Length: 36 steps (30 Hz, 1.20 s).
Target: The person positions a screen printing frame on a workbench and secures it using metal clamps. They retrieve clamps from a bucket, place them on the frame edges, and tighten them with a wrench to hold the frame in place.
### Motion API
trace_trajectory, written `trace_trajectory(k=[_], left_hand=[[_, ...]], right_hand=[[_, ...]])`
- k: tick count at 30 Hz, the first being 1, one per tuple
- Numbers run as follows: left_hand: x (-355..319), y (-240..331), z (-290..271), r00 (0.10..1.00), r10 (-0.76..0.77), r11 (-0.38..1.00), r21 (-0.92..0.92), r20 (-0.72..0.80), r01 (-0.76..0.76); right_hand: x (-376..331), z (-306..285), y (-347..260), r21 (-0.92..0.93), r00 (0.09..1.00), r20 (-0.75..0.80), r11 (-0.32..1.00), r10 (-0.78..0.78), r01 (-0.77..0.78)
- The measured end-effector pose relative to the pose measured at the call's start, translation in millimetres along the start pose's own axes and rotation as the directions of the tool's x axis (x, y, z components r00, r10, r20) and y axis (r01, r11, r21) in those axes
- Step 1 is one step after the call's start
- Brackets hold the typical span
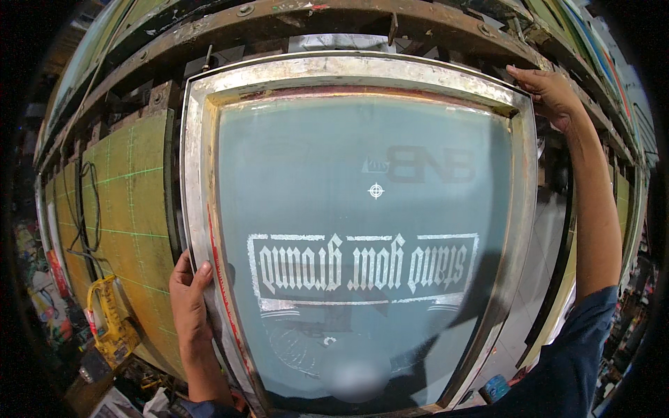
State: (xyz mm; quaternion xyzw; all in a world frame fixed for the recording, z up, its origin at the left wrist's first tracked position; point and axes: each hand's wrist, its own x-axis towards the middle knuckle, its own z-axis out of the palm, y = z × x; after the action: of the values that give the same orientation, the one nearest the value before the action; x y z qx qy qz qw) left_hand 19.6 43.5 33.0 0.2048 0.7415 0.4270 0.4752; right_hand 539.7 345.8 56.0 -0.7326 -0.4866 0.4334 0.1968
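A large screen printing frame (293,73) fills the middle of the view, its metal rim worn and scuffed. Blue-grey mesh (313,153) is stretched across it, bearing mirrored pale lettering in a border, a round crosshair mark and fainter shapes. My left hand (191,296) grips the left side of the rim, thumb on top and the fingers partly hidden behind. At the far right corner, my right hand (554,97) holds the rim with its fingers bent over the edge. A shadow falls over the right part of the mesh.
A rusty metal beam (334,21) with bolts curves across the far side. On the left lies a yellow-green board (129,188) marked with green lines, with a dark cable (87,209) and a yellow tool (115,331). A blue can (496,387) stands at the lower right.
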Motion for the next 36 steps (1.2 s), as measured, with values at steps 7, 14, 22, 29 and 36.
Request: trace_trajectory(k=[7, 14, 22, 29, 36], left_hand=[[-0.1, -1.5, -1.4, 1.000, -0.004, 1.000, -0.023, 0.008, 0.004], [-2.0, 5.9, 0.4, 0.999, -0.019, 1.000, 0.009, 0.030, 0.018], [-1.5, 7.2, -1.5, 0.998, -0.025, 1.000, -0.006, 0.054, 0.026], [2.9, 0.1, -4.3, 0.997, -0.009, 0.999, -0.044, 0.071, 0.012], [0.6, 3.0, -2.7, 0.990, 0.043, 0.999, -0.008, 0.134, -0.042]], right_hand=[[5.8, -1.8, 2.0, -0.097, 1.000, 0.018, 0.995, -0.004, 0.006], [14.8, -10.8, 6.0, -0.027, 0.991, 0.128, 0.999, -0.034, 0.038], [12.6, -2.1, 2.5, 0.064, 0.994, 0.098, 0.997, 0.041, -0.047], [11.0, 2.8, 9.9, 0.317, 0.994, 0.110, 0.948, 0.001, -0.036], [14.1, 6.9, 15.0, 0.465, 0.990, 0.137, 0.882, 0.018, -0.081]])
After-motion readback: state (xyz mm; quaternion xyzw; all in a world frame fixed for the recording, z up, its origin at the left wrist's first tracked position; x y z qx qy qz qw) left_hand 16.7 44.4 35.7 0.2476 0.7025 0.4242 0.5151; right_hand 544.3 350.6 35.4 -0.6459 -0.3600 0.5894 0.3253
